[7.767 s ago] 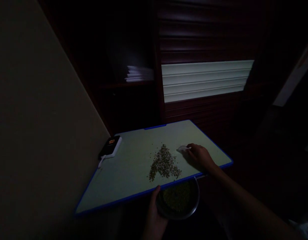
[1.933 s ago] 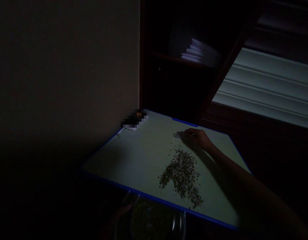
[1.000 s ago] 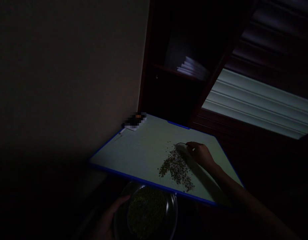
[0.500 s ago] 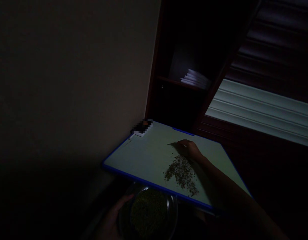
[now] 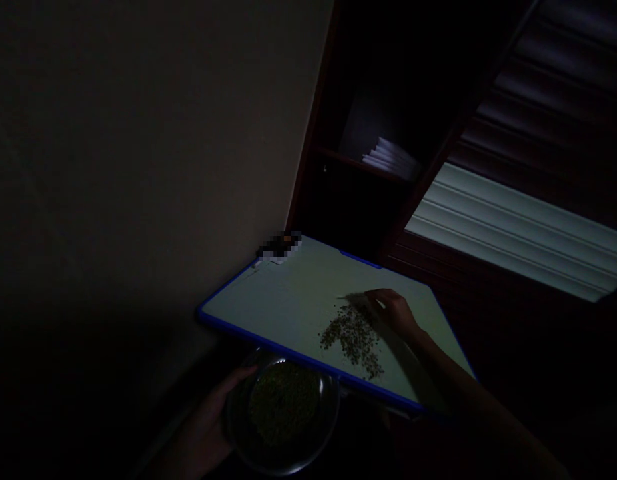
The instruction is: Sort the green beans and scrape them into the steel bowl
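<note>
A shiny round bowl [image 5: 333,407] holds a heap of small greenish grains [image 5: 283,400]. My left hand [image 5: 221,403] grips its left rim, thumb on top, just below the board's near edge. On the pale, blue-edged board [image 5: 273,300] lies a spread of small dark seeds or grains [image 5: 353,337]. Above the pile's far right side is my right hand [image 5: 394,310], its fingers bent and brought together as in a pinch. Anything between those fingertips is too dark and small to make out. The hand's shadow falls on the board.
Beige wall [image 5: 188,133] borders the board on the left. A small pixelated object [image 5: 279,247] sits at the far left corner. Behind stands a dark wooden cabinet [image 5: 338,200] with white papers [image 5: 391,159] on a shelf. Pale slats [image 5: 513,220] show at right. The room is dim.
My right hand has shifted slightly right and nearer relative to the seed pile. The bowl and my left hand appear a little higher and further left, as the whole view has shifted.
</note>
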`<state>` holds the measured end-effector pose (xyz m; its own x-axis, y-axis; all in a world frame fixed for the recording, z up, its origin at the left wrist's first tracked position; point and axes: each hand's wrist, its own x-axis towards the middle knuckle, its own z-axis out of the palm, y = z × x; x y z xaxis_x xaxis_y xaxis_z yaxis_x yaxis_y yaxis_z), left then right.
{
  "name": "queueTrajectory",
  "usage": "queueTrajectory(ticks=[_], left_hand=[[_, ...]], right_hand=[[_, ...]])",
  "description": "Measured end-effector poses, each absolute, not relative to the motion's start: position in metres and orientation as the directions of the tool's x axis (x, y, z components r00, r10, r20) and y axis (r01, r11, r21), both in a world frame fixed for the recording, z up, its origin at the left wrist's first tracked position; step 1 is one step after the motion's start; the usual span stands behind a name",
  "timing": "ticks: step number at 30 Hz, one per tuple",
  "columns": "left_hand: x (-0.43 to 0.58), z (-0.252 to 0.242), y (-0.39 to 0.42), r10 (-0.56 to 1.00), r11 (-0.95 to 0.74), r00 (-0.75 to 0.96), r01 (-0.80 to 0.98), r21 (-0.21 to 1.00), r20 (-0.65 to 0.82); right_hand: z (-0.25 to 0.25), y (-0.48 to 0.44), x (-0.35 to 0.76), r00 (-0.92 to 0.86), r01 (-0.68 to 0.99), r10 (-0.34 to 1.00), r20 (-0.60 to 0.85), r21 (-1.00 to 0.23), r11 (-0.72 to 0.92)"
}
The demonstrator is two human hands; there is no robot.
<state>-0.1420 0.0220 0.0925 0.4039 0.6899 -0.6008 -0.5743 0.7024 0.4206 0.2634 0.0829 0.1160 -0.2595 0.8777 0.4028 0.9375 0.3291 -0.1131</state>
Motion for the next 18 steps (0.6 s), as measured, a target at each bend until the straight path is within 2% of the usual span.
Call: queueTrajectory(ticks=[6,13,17,18], left_hand=[[-0.147,0.099,0.020,0.690,0.700,0.368,-0.561,0.443,-0.624],[-0.157,0.089,0.022,0.734,0.637,0.262,-0.587,0.500,-0.626],[-0.154,0.076,0.028,0.712,0.684,0.376,-0.561,0.466,-0.592],[-0.154,0.069,0.029,0.731,0.673,0.395,-0.551,0.493,-0.557]], right_hand=[[0.115,0.109,0.247,-0.317,0.911,0.841,0.437,-0.107,0.399],[0.111,0.071,0.233,-0.420,0.848,0.790,0.446,-0.117,0.517],[0.118,0.058,0.243,-0.377,0.856,0.782,0.496,-0.135,0.498],[0.120,0.058,0.245,-0.362,0.859,0.781,0.509,-0.142,0.491]])
